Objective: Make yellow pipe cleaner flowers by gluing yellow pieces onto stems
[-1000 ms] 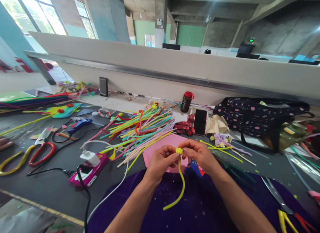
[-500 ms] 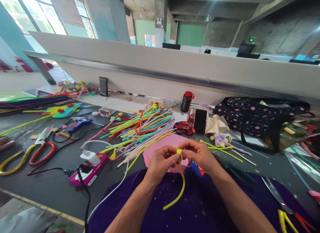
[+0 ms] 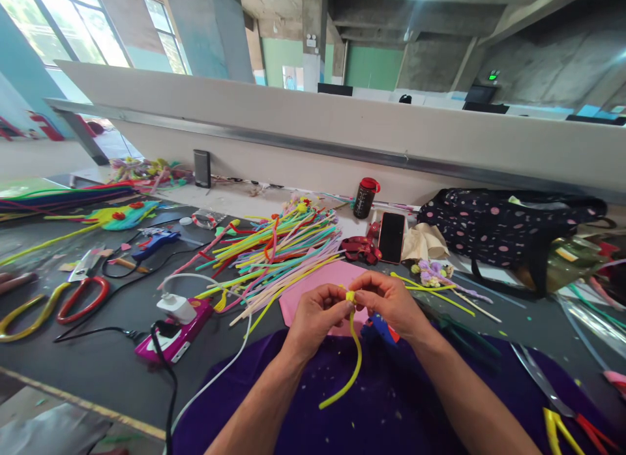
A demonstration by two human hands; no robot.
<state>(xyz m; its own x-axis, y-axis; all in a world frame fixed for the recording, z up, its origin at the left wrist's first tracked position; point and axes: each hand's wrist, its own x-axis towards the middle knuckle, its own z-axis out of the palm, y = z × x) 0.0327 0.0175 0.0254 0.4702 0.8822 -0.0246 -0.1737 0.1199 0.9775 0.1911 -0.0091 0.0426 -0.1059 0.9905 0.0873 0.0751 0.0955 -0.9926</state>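
Between my two hands is a yellow pipe cleaner point(image 3: 358, 360), coiled into a small knot at its top while its long tail curves down over the purple cloth point(image 3: 303, 403). My left hand point(image 3: 317, 315) pinches the knot from the left, thumb and index finger closed on it. From the other side my right hand point(image 3: 388, 305) grips the same knot between thumb and fingertips. Beneath the hands lies a pink sheet point(image 3: 303, 289). Partly hidden below my right hand is a blue and red object point(image 3: 384, 329) that I cannot make out.
A heap of coloured pipe cleaners point(image 3: 278, 253) lies ahead. Left are a magenta power strip point(image 3: 180, 337), a blue glue gun point(image 3: 154, 243) and scissors point(image 3: 83, 295); another person's fingers point(image 3: 14, 280) show at the edge. A phone point(image 3: 392, 236), bottle point(image 3: 366, 197), bag point(image 3: 508, 236) and scissors point(image 3: 548, 383) stand right.
My hands and the yellow pipe cleaner stay almost still, with only a slight shift at the knot. The other person's fingers at the left edge have moved a little.
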